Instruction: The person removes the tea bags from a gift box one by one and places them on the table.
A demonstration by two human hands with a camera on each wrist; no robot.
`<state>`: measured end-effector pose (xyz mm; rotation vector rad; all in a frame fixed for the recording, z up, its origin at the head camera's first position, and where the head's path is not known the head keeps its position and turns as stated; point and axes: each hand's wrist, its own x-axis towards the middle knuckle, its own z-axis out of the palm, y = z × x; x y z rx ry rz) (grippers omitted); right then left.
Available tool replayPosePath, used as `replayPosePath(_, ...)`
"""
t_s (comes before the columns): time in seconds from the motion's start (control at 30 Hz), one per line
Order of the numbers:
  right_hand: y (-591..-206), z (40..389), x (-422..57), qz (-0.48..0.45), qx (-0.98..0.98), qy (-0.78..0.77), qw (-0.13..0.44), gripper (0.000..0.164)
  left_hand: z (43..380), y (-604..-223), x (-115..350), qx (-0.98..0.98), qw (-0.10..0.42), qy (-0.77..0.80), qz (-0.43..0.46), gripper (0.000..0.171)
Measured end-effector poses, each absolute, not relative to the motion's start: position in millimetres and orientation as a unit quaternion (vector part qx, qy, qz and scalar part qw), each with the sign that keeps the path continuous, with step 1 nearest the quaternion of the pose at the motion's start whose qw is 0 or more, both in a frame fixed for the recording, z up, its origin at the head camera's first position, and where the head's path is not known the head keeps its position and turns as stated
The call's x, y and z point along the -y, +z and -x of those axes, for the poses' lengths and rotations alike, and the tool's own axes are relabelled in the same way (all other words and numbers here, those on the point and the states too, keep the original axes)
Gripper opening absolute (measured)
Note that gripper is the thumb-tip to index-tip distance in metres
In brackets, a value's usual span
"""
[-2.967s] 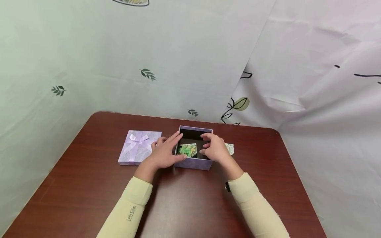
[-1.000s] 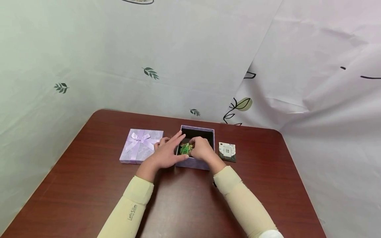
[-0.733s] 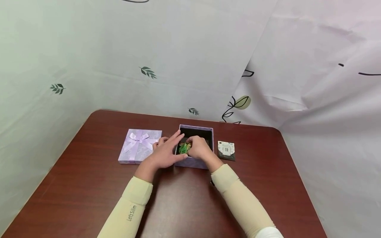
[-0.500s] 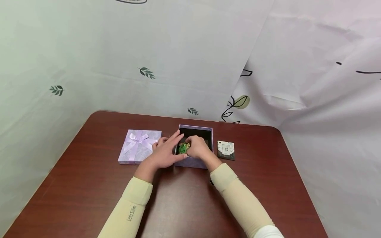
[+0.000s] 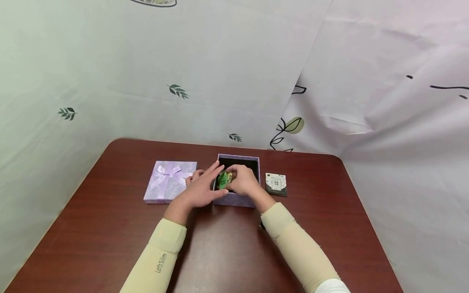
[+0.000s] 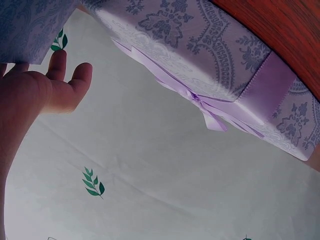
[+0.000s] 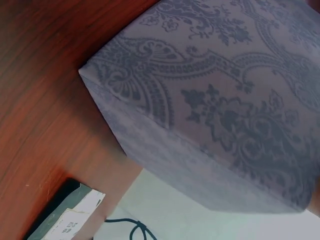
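Since three seconds ago, the right hand [image 5: 243, 179] has shifted leftward inside the purple box [image 5: 236, 199], and the green packet [image 5: 223, 180], then flat, now looks tipped up. Seen from the head, that hand's grip is narrow: thumb and fingers pinch the packet's right edge, within the box near its left wall. Reaching in from the right probably suits the cramped space. The left hand [image 5: 199, 191] has a wide grip, fingers spread on the left rim and thumb at the front, apparently steadying the box. A lid [image 5: 155, 191] lies aside on the desk [image 5: 220, 252], leaving the box uncovered; a white-and-dark packet [image 5: 276, 184] rests to its right.

From the left wrist, bent fingers show beside a patterned corner, and the lid's bow [image 6: 195, 100] faces upward.

From the right wrist, the box's outer wall hides the pinch, so the grip cannot be told there.
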<state>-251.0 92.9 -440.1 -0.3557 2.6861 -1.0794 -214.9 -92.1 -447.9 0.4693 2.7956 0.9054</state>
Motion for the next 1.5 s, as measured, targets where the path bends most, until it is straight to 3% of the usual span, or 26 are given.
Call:
replayPosePath(0.83,-431.3,247.5,-130.6,0.085,-0.877,-0.466,0.081,0.046,213.3,-449.7,95.0,-0.932,0.084,0.318,-0.152,0.084)
replayPosePath(1.5,-421.7,249.5,-174.9,0.033,-0.828,-0.554,0.087,0.049,214.2,-448.3,93.1,-0.931,0.081,0.317,-0.162,0.084)
